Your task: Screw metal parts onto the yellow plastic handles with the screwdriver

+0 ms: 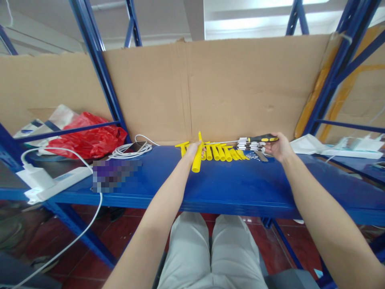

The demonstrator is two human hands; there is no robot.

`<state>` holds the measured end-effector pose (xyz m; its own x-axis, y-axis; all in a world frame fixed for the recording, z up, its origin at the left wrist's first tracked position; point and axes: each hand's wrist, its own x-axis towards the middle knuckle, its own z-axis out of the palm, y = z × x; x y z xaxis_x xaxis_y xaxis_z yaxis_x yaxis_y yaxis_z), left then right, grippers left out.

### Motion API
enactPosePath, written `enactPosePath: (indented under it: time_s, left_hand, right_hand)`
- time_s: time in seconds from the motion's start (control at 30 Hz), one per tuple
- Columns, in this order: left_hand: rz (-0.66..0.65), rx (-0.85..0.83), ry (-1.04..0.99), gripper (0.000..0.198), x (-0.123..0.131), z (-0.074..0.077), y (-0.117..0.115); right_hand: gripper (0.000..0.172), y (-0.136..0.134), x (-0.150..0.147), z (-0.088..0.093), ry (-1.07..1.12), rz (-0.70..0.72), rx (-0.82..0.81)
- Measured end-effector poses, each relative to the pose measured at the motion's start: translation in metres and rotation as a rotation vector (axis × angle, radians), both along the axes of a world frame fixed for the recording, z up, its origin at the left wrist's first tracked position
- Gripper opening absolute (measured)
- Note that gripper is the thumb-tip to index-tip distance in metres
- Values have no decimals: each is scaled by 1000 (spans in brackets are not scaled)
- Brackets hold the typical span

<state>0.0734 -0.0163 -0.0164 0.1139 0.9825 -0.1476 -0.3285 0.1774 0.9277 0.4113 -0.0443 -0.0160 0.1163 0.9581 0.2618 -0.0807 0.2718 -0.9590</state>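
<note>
My left hand (191,152) is closed around a yellow T-shaped plastic handle (197,160), its round end toward me. In my right hand (280,147) is a screwdriver (258,138) with a black and yellow grip. The thin shaft runs left, and its tip is at the upper part of the yellow handle; exact contact is too small to tell. Several similar yellow handles (221,153) lie in a row beside my left hand. Flat yellow pieces (239,154), tiny loose parts (252,155) and a flat grey metal piece (261,156) lie nearer my right hand.
A stack of black-and-white items (243,144) lies behind the small parts. On the blue shelf (234,184) at left are a coiled white cable (130,150), a power strip (60,186) and a red plastic bag (88,136). Cardboard (240,88) stands behind; blue uprights (105,68) flank it.
</note>
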Motion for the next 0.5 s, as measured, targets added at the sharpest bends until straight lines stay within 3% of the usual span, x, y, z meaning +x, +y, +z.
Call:
enactPosePath:
  time_s: [0.13,0.5]
  left_hand:
    - [1,-5,-9,29,1,1,-1]
    - [-14,-6,-16,32,3,5,-4]
  right_hand:
    - [37,0,4,-1,40,-61,33]
    - [32,-1,-1,-2,4,-12,-69]
